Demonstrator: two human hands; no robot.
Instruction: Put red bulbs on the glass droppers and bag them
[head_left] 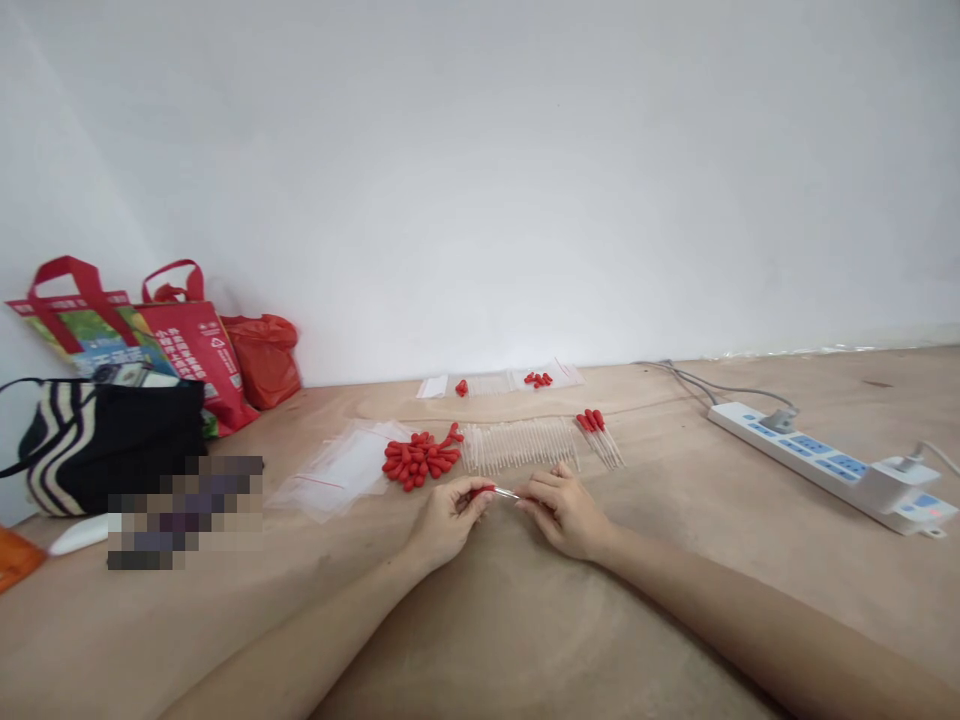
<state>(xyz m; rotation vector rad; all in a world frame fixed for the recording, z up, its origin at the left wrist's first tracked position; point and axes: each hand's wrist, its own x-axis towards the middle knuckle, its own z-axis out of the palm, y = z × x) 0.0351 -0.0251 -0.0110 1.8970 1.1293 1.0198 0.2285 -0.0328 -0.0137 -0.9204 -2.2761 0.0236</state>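
Note:
Between my two hands is a thin pale stick with a red cap (484, 490) on its left end. My left hand (446, 520) pinches the red cap, and my right hand (566, 512) pinches the stick's other end. Just beyond them lies a row of thin pale sticks (521, 446). To its left is a pile of red caps (420, 458); to its right, several sticks with red caps (600, 436) lie side by side. Clear plastic bags (330, 475) are spread left of the pile.
Farther back, near the wall, lie small bags (562, 377) with more red pieces. A white power strip (817, 462) with plugs and cables is at the right. Shopping bags (196, 350) and a black bag (124, 440) stand at the left, near a blurred patch.

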